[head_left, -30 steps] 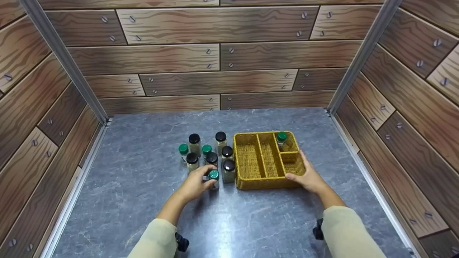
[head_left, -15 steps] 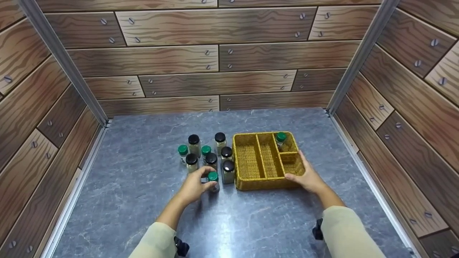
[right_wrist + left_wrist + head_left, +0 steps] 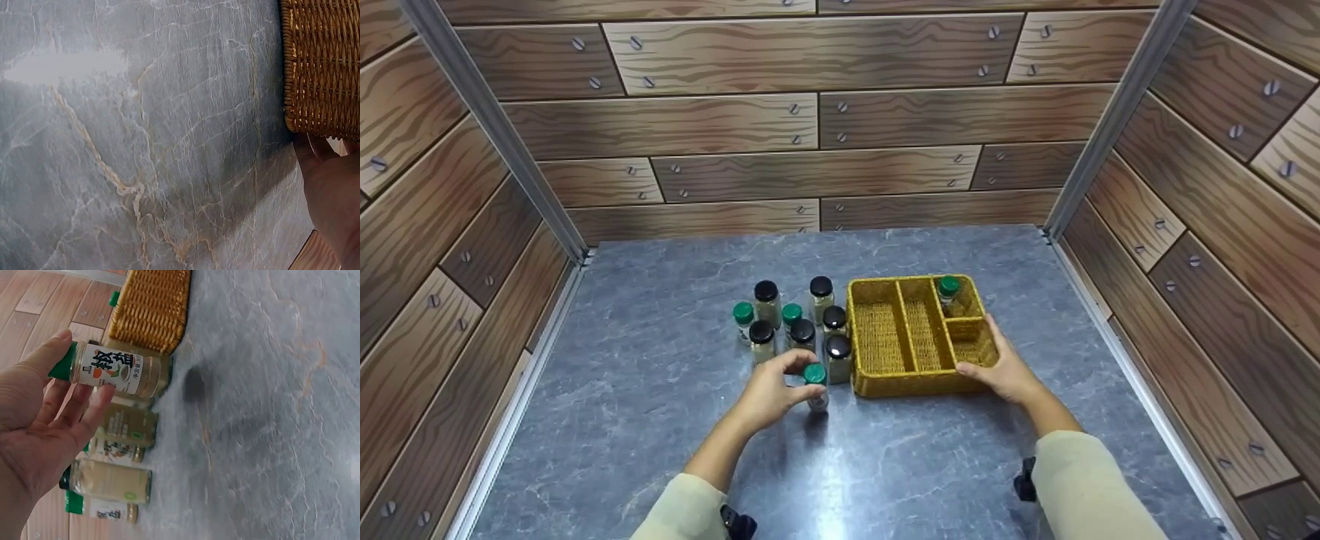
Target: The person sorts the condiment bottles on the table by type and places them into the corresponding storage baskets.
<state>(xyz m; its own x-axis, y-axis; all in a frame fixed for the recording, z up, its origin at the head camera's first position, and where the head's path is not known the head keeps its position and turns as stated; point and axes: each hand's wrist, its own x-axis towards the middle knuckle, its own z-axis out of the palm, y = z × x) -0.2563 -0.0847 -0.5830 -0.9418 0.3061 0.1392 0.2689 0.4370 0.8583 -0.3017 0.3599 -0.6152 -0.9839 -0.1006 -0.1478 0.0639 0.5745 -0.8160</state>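
My left hand point(image 3: 771, 390) pinches a small spice jar point(image 3: 118, 370) with a green cap between thumb and fingers. In the left wrist view the jar is raised, and its shadow falls on the table apart from its base. My right hand point(image 3: 1006, 373) holds the near right corner of a woven basket point(image 3: 919, 385), thumb over the rim and fingers along the outer side. Another green-capped jar point(image 3: 949, 288) stands in the basket's far right compartment. Behind my left hand, black-capped jars point(image 3: 838, 358) and green-capped jars point(image 3: 743, 319) stand upright in a cluster.
The basket's dividers point(image 3: 909, 330) form two long compartments on the left and two small ones on the right. Some black-capped jars stand close against its left wall. Wood-patterned walls point(image 3: 810, 120) border the grey marbled table point(image 3: 622, 375) at the back and both sides.
My left hand has drawn the green-capped spice jar slightly nearer and to the right, away from the cluster. My right hand and the basket stay in place.
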